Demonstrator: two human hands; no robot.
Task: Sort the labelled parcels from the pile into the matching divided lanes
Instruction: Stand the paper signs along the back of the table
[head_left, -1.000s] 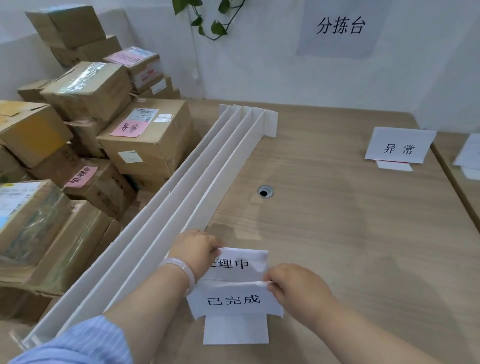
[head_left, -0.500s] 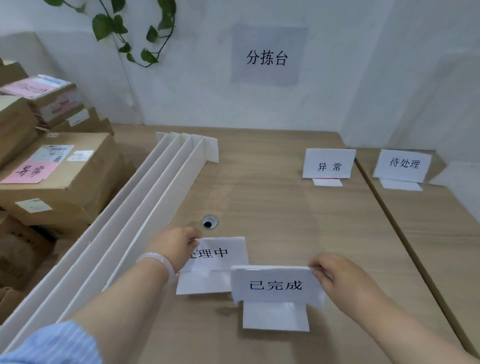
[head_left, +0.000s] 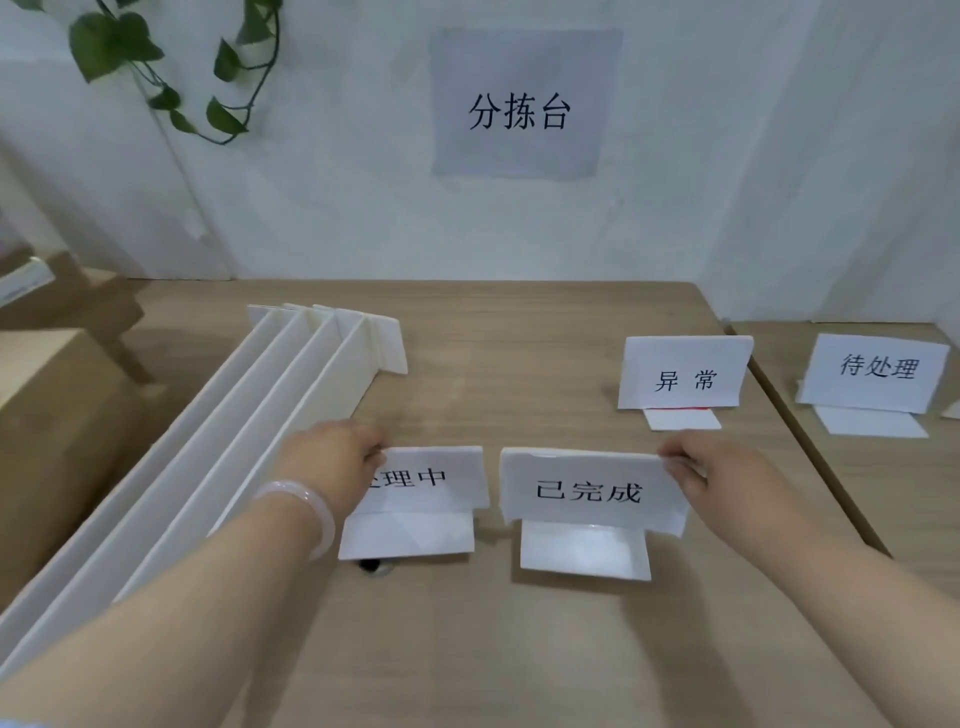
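On desk (head_left: 519, 364) beside lanes (head_left: 223, 467) | left grip (head_left: 327, 462) pinches left card (head_left: 431, 478) | right grip (head_left: 727, 473) pinches right card (head_left: 587, 488) | cards likely light, floppy: hold top edges | parcel (head_left: 52, 415) likely stiff

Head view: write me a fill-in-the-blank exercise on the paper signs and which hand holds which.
The right hand pinches the near-right sign, which reads ____.
The left hand holds the near-left sign, whose last character is ____.
The wall sign reads ____.
Missing: 已完成; 中; 分拣台.
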